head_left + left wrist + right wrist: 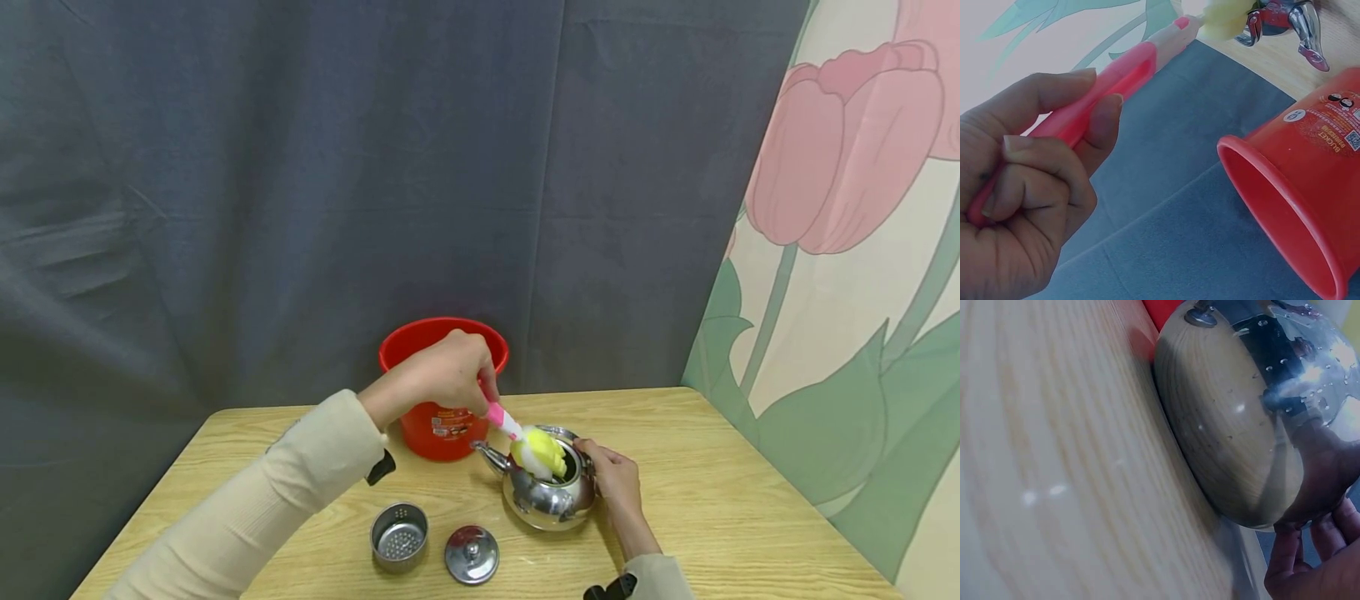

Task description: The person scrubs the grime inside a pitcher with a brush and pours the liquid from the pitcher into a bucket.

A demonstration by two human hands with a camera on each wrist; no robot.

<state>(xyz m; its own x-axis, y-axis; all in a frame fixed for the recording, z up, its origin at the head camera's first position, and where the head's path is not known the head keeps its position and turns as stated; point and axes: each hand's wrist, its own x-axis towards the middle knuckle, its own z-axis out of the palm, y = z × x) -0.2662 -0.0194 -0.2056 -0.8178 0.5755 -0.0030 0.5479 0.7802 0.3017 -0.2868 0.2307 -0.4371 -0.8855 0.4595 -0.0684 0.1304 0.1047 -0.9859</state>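
Steel strainer basket (400, 546) sits near, at left; then come a red bucket (450, 435), far, and a knobbed lid (472, 561), near. Our left hand (459, 373) grips a pink-handled sponge brush (527, 446), its yellow head at the mouth of a teapot (547, 507) our right hand (617, 481) grasps at right.

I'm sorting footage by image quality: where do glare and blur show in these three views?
Head view: small bright glints on the metal teapot; left wrist view: yellow brush head blurred, pink handle sharper; right wrist view: strong glare on the teapot's side, two pale glints on the tabletop.
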